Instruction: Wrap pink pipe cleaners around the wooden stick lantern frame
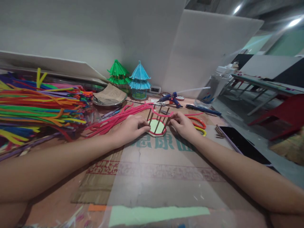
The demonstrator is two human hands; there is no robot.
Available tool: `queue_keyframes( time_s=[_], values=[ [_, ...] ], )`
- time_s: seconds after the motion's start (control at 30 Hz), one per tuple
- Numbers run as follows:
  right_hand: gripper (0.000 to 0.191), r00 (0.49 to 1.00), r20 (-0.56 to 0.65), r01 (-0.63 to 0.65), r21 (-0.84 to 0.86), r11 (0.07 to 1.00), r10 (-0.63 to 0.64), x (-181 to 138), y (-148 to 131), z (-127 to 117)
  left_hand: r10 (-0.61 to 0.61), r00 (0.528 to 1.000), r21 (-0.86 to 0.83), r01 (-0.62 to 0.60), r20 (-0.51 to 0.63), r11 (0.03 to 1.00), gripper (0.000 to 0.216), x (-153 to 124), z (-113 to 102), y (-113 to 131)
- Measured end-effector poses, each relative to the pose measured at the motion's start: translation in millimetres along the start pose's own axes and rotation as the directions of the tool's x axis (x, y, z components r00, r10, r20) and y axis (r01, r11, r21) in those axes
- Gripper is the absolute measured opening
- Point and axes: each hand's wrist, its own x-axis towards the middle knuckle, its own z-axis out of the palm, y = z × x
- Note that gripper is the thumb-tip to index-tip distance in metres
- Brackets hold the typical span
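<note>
A small octagonal model base [156, 126] with a pale green floor, a red rim and several upright brown sticks sits on the cardboard. My left hand [134, 128] is closed at its left side, thumb and fingers against the rim and a stick. A pink pipe cleaner [162, 115] runs in a bend across the sticks. At the right, my right hand [182, 125] pinches this strand beside the right-hand sticks; its fingertips are partly hidden. More pink pipe cleaners [118, 115] lie behind my left hand.
Colourful pipe cleaners [40, 104] are heaped at left, near a dish [110, 98]. Behind stand a green model pavilion [118, 72], a blue one [140, 80] and a glue gun [172, 98]. Right are orange and yellow loops [198, 122], brown sticks [219, 132] and a phone [244, 145].
</note>
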Motion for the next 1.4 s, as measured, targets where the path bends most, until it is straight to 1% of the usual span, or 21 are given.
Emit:
queue_keyframes(
  time_s=[0.13, 0.27, 0.4, 0.53, 0.67, 0.8, 0.87, 1.0, 1.07, 1.17, 1.27, 1.33, 1.4],
  values=[
    [0.01, 0.999, 0.013, -0.047, 0.022, 0.999, 0.046, -2.4, -2.4, 0.7, 0.01, 0.998, 0.0, -0.01, -0.065, 1.0, 0.023, -3.5, 0.2, 2.2],
    [0.01, 0.997, 0.003, -0.072, 0.023, 0.997, 0.072, -4.5, -5.9, 2.4, 0.005, 0.996, -0.008, -0.005, -0.088, 1.0, 0.023, -5.2, 0.2, 1.4],
    [0.012, 0.997, 0.013, -0.081, 0.04, 0.996, 0.081, -4.2, -8.5, 2.7, -0.034, 0.996, -0.058, 0.029, -0.087, 0.998, 0.027, -5.3, 1.0, -0.3],
    [0.012, 0.997, 0.011, -0.078, -0.005, 0.997, 0.078, -3.6, -9.4, 2.1, -0.09, 0.992, -0.099, 0.082, -0.084, 0.992, 0.031, -4.4, 0.8, 0.8],
    [0.012, 0.996, 0.017, -0.082, -0.012, 0.997, 0.082, -4.4, -9.8, 2.9, -0.115, 0.992, -0.084, 0.11, -0.056, 0.99, 0.035, -3.8, 0.5, 2.7],
    [0.012, 0.999, 0.028, -0.041, -0.002, 0.999, 0.041, -5.1, -9.6, 3.1, -0.124, 0.991, -0.042, 0.122, -0.045, 0.992, 0.036, -4.3, 0.3, 3.9],
    [0.011, 0.999, 0.042, -0.018, -0.017, 1.0, 0.019, -5.5, -9.8, 2.3, -0.107, 0.994, -0.001, 0.107, -0.03, 0.994, 0.036, -4.6, -0.6, 4.9],
    [0.011, 0.997, 0.08, 0.021, -0.069, 0.997, -0.015, -5.8, -10.7, 0.2, -0.003, 1.0, 0.088, 0.002, 0.018, 0.996, 0.039, -3.9, -2.6, 7.5],
    [0.011, 0.996, 0.091, 0.025, -0.075, 0.997, -0.018, -5.2, -9.9, 0.1, 0.026, 0.999, 0.086, -0.03, 0.046, 0.996, 0.038, -3.6, -2.6, 8.0],
    [0.009, 0.996, 0.088, 0.025, -0.058, 0.998, -0.02, -4.0, -6.2, 1.2, 0.023, 0.998, 0.028, -0.024, 0.055, 0.999, 0.035, -4.5, -1.8, 7.1],
    [0.007, 0.998, 0.054, 0.026, -0.048, 0.999, -0.024, -3.3, -1.2, 2.6, -0.049, 0.999, -0.04, 0.049, -0.012, 0.998, 0.034, -6.4, -1.7, 5.8],
    [0.007, 0.998, 0.039, 0.04, -0.045, 0.998, -0.039, -3.1, 0.7, 2.9, -0.09, 0.991, -0.063, 0.084, -0.095, 0.994, 0.036, -6.1, -2.6, 5.6],
    [0.008, 0.998, 0.041, 0.058, -0.056, 0.997, -0.055, -2.9, 0.6, 2.4, -0.103, 0.974, -0.101, 0.085, -0.199, 0.991, 0.031, -4.0, -3.4, 5.1]
  ],
)
